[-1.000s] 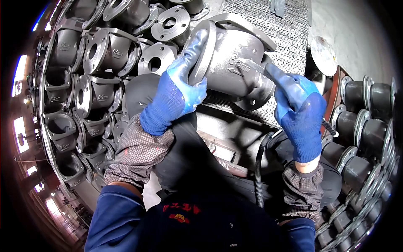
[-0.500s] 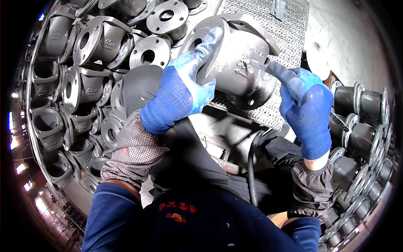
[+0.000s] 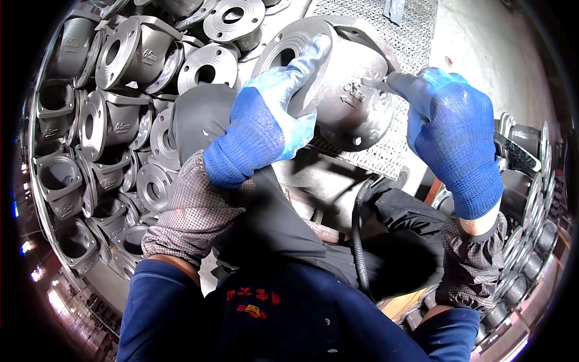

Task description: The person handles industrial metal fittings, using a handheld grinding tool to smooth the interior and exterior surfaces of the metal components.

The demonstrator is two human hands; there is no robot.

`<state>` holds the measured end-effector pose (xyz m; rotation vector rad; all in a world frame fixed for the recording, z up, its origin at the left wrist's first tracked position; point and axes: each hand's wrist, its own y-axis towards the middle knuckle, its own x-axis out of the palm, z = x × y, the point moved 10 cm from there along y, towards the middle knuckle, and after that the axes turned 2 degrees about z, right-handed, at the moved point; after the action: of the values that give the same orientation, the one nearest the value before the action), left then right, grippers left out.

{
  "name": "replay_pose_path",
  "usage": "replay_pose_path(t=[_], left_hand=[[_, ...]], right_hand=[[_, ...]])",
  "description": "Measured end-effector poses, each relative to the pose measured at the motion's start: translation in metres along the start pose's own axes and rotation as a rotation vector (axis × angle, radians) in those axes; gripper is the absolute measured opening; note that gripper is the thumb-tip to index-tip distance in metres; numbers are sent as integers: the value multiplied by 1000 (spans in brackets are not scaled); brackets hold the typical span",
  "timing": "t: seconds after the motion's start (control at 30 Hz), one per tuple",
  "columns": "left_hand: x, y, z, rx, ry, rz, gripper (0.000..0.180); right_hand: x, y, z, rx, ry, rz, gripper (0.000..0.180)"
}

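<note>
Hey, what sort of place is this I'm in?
Likely a metalworking shop or foundry finishing area: grey flanged castings are stacked at left, more flanged metal parts stand at right, and your gloved left hand rests on a similar casting.

Pale grey floor [image 3: 476, 45], upper right — strongly lit. Far left edge: bright white light patches [image 3: 57, 294] amid dim, brownish surroundings [image 3: 79, 330] — windows or lamps, cannot tell. Dark shadows cross the pale surface [image 3: 291, 174] near centre.
</note>
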<state>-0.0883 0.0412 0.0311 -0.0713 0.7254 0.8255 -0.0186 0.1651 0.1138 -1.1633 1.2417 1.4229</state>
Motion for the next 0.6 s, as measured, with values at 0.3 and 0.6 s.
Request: replay_pose_path(t=[0.3,0.6], left_hand=[[8,2,5,35,4,30,75],[13,3,20,103,67,12,75]], right_hand=[[-8,15,-16,-14,-165,-157,28],[-9,17,-27,-47,-260,-245,29]])
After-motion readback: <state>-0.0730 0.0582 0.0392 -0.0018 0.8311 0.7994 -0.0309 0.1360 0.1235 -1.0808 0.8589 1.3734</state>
